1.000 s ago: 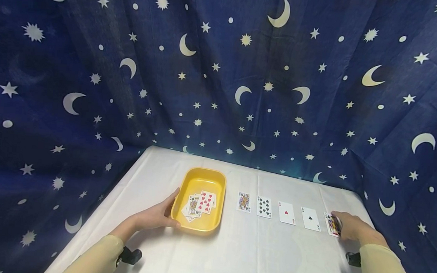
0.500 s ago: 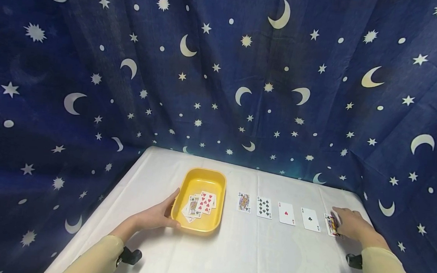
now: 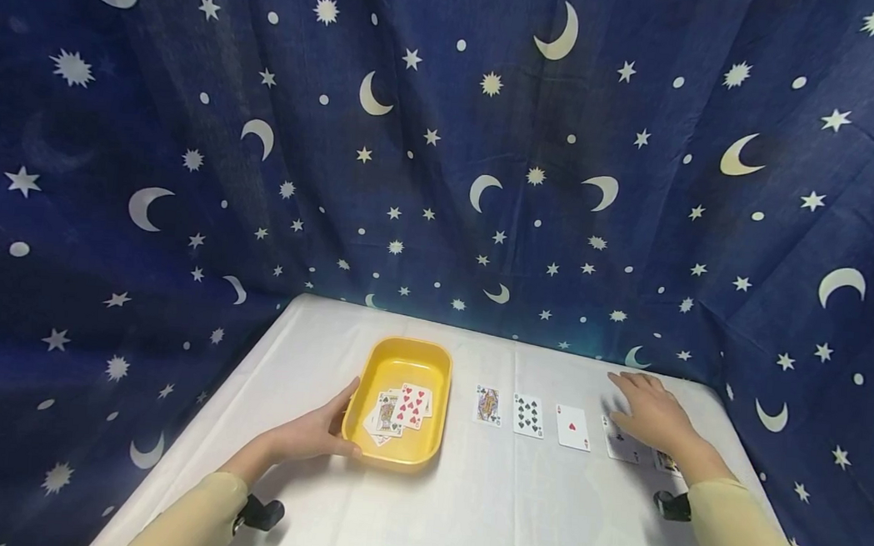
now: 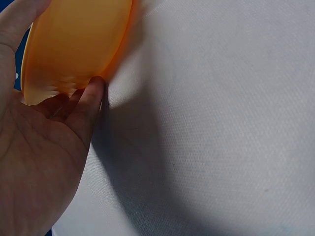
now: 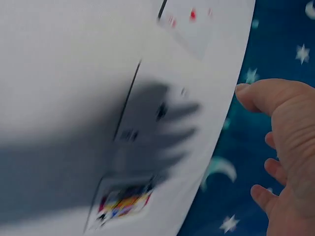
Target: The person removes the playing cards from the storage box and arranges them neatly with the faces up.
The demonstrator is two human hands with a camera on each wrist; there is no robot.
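Note:
In the head view my left hand grips the left side of a yellow tray, thumb and fingers against its wall. Inside lie several playing cards, a hearts number card on top. My right hand hovers with fingers extended, holding nothing, above the ace of clubs and a face card, partly covering both. The right wrist view also has these fingers apart from the cards. Left of them lie an ace of hearts, a spades number card and a face card.
A white cloth covers the table, and the cards form a slanting row to the right of the tray. A dark blue curtain with moons and stars hangs behind and along both sides.
My right hand has left the face card at the row's right end and moved left and farther back, over the ace of clubs. My left hand and the tray have stayed put.

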